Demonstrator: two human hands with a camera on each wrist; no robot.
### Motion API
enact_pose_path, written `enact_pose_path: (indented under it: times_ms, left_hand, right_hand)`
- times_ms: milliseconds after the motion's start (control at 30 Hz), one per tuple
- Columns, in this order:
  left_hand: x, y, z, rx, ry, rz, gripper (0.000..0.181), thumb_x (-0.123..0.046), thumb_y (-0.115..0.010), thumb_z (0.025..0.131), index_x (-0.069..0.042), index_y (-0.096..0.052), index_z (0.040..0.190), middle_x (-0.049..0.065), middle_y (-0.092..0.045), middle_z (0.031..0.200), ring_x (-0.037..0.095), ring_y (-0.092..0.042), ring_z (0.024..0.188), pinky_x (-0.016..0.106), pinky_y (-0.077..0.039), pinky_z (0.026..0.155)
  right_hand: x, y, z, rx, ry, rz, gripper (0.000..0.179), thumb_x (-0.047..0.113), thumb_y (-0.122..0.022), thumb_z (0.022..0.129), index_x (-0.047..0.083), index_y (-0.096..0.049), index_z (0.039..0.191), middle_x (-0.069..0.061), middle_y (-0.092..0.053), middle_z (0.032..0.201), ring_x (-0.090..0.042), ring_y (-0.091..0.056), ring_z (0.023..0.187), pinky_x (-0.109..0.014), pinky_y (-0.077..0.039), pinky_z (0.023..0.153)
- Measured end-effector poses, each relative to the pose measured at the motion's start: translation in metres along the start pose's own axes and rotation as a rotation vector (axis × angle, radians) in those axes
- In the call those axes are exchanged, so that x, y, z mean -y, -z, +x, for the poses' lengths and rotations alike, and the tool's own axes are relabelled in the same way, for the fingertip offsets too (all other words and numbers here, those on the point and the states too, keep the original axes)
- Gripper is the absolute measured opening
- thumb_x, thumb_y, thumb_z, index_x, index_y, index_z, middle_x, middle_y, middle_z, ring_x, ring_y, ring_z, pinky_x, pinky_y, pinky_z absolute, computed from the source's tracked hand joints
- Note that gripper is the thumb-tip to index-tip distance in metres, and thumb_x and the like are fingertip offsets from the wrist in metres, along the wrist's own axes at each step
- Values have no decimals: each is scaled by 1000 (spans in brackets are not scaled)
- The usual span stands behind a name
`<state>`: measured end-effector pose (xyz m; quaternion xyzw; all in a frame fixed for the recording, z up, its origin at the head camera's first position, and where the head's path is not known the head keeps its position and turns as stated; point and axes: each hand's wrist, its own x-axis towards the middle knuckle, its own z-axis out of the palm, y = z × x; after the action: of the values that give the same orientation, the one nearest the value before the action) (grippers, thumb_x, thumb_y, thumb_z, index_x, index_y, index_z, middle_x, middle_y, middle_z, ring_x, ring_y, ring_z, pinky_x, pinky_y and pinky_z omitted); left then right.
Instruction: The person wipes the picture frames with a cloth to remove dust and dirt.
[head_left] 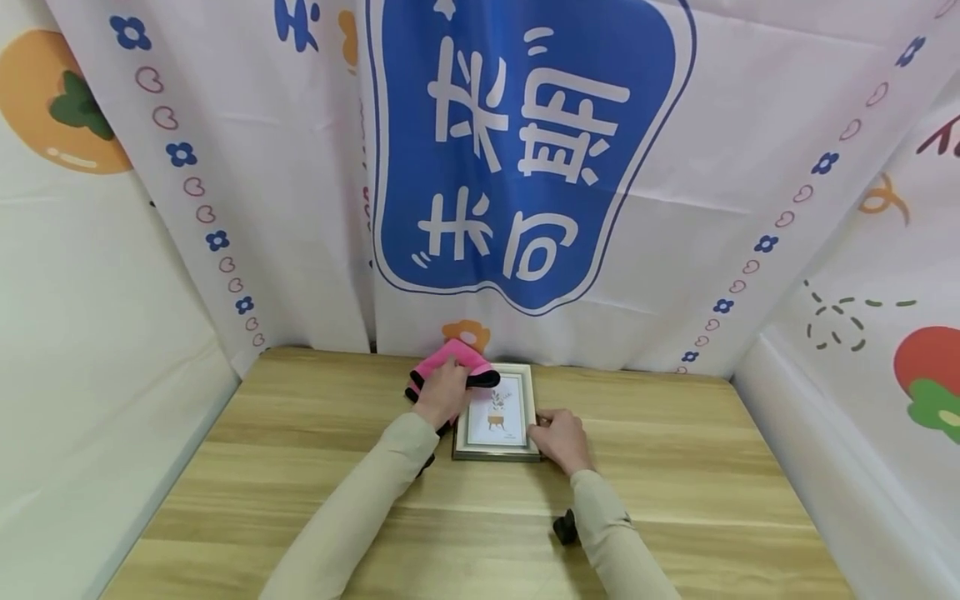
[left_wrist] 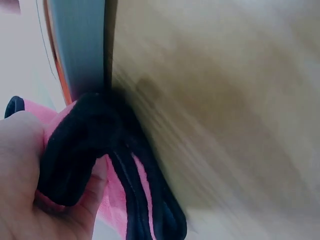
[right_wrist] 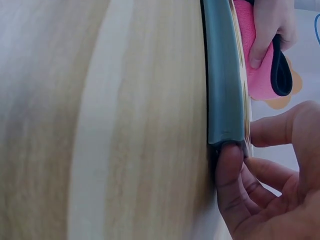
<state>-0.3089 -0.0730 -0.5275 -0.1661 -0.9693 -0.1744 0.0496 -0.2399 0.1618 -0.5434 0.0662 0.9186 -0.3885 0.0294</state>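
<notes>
Wiping appears to be the step in hand: on the bench (head_left: 675, 475), the left hand (head_left: 442, 393) grips a folded pink cloth (head_left: 453, 355) over the upper left of a face-up picture frame (head_left: 497, 423), whose right edge the right hand (head_left: 566, 438) pinches. The next stroke likely calls for light, flat pressure. The cloth hides that corner; a black object (head_left: 564, 527) near the right sleeve (head_left: 604, 510) is unclear.

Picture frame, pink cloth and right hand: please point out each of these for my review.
picture frame (head_left: 497, 419): head view, on the printed picture within its border.
pink cloth (right_wrist: 262, 81): right wrist view, on its pink face beside the dark edging.
right hand (head_left: 564, 440): head view, on the back of the hand.
</notes>
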Motion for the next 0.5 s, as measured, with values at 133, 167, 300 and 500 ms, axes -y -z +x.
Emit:
enact_pose_path:
  times_ms: [133, 167, 300, 500]
  left_hand:
    - [0, 0, -3, 5, 11, -22, 27, -12, -72, 101, 1, -73, 124, 22, -64, 119, 30, -70, 94, 42, -63, 84]
    - [0, 0, -4, 7, 13, -33, 27, -12, -72, 101, 1, -73, 124, 22, -64, 120, 31, -70, 95, 42, -63, 84]
    - [-2, -1, -9, 7, 10, -55, 30, -9, -72, 100, 1, -73, 128, 23, -64, 124, 34, -70, 102, 45, -62, 90]
    - [-3, 0, -19, -21, -16, -45, 24, -7, -72, 98, 2, -74, 121, 20, -66, 117, 32, -70, 98, 43, -61, 89]
  right_hand:
    - [2, 1, 0, -5, 10, 4, 51, 22, -71, 86, 5, -74, 134, -16, -75, 131, -31, -71, 114, -52, -58, 97]
    - [2, 1, 0, -8, 11, 3, 50, 22, -71, 86, 5, -74, 133, -16, -75, 130, -32, -71, 115, -52, -58, 97]
    - [2, 1, 0, -11, 9, -7, 50, 22, -71, 85, 7, -75, 133, -15, -76, 130, -32, -71, 115, -52, -58, 97]
    - [4, 1, -1, -7, 10, -8, 50, 22, -71, 86, 7, -75, 133, -15, -76, 128, -33, -71, 114, -52, -58, 96]
